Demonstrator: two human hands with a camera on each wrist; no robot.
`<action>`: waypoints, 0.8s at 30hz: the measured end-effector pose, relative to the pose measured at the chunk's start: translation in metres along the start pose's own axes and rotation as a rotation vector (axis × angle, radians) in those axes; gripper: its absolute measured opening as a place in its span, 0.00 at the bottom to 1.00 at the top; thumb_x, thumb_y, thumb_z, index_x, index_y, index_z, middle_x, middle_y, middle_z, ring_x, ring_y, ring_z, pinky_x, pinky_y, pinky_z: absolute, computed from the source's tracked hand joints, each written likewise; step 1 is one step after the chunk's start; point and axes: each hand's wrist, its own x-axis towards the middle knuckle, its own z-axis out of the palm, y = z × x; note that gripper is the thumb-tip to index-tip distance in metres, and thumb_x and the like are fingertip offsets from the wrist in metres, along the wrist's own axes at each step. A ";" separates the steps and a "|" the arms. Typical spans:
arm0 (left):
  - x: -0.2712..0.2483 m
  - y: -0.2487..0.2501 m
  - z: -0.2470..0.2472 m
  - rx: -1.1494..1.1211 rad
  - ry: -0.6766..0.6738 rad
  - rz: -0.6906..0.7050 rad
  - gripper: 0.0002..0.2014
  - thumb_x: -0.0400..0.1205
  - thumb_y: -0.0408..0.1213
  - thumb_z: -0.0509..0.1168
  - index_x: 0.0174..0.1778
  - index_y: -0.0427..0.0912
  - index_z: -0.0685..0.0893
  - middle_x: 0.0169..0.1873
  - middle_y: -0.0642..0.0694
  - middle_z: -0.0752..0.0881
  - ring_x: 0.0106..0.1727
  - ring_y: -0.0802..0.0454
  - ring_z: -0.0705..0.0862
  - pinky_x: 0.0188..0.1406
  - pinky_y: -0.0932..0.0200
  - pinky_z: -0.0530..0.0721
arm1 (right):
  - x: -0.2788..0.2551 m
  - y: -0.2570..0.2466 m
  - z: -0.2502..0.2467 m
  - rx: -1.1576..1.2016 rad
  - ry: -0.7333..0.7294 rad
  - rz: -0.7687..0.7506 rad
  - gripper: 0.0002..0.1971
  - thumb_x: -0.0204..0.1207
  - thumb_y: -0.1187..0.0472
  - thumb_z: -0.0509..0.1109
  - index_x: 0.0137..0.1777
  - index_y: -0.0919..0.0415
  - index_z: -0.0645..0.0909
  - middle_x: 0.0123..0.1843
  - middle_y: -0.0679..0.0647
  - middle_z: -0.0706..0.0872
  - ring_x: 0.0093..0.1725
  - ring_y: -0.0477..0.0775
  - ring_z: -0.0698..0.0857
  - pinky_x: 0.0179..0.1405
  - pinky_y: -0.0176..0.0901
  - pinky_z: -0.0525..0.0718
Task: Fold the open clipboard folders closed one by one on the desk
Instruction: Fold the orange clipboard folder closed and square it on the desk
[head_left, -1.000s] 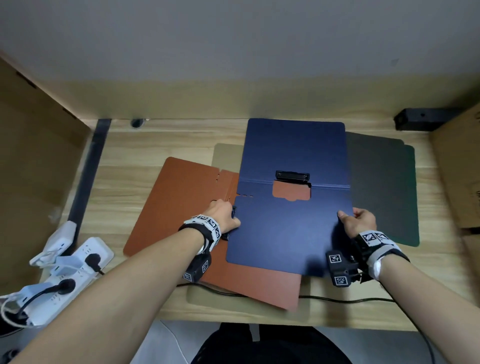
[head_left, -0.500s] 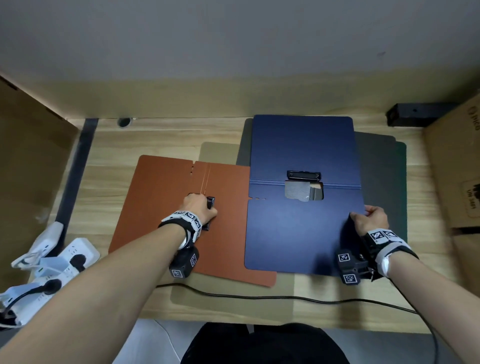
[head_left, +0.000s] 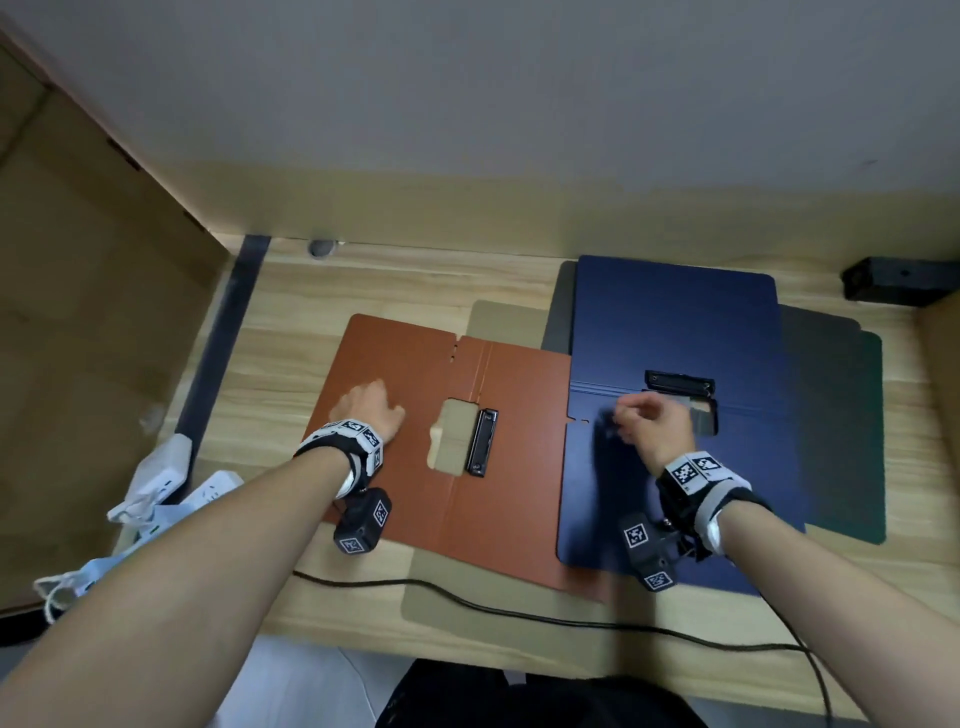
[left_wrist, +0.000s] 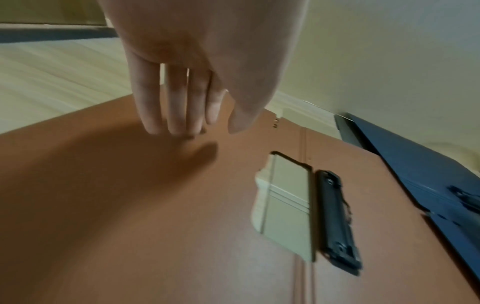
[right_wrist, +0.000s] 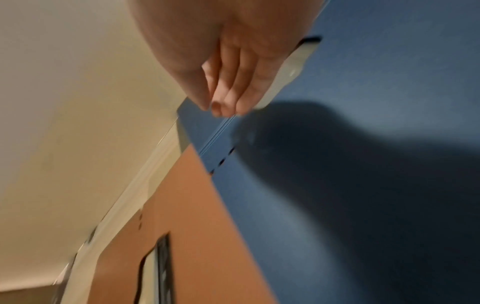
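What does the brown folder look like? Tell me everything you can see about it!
The brown folder lies open and flat on the wooden desk, slightly turned. It looks like stiff, leathery board with a crease down its middle. Beside the crease sits a black metal clip, next to a cut-out window. The left hand is over its left half with straight fingers. The blue folder overlaps its right edge, and a tan sheet lies under it.
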 end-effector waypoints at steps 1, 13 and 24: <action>0.006 -0.014 0.002 -0.029 0.013 -0.034 0.23 0.81 0.48 0.66 0.67 0.38 0.77 0.62 0.38 0.81 0.57 0.40 0.83 0.51 0.47 0.84 | -0.007 -0.007 0.018 0.007 -0.101 0.023 0.03 0.78 0.69 0.70 0.45 0.62 0.83 0.38 0.57 0.87 0.34 0.58 0.84 0.34 0.40 0.86; 0.041 -0.103 0.012 -0.320 -0.003 -0.272 0.37 0.63 0.65 0.73 0.63 0.45 0.80 0.63 0.40 0.82 0.64 0.39 0.81 0.64 0.44 0.81 | -0.028 -0.027 0.155 -0.265 -0.320 0.187 0.05 0.74 0.68 0.72 0.49 0.65 0.83 0.36 0.58 0.88 0.31 0.53 0.85 0.39 0.47 0.86; 0.070 -0.156 -0.010 -0.771 -0.129 -0.428 0.36 0.61 0.55 0.81 0.63 0.40 0.84 0.55 0.43 0.89 0.54 0.39 0.87 0.60 0.47 0.85 | -0.005 -0.044 0.202 -0.232 -0.328 0.103 0.07 0.68 0.70 0.71 0.42 0.57 0.85 0.39 0.54 0.89 0.44 0.58 0.88 0.57 0.58 0.87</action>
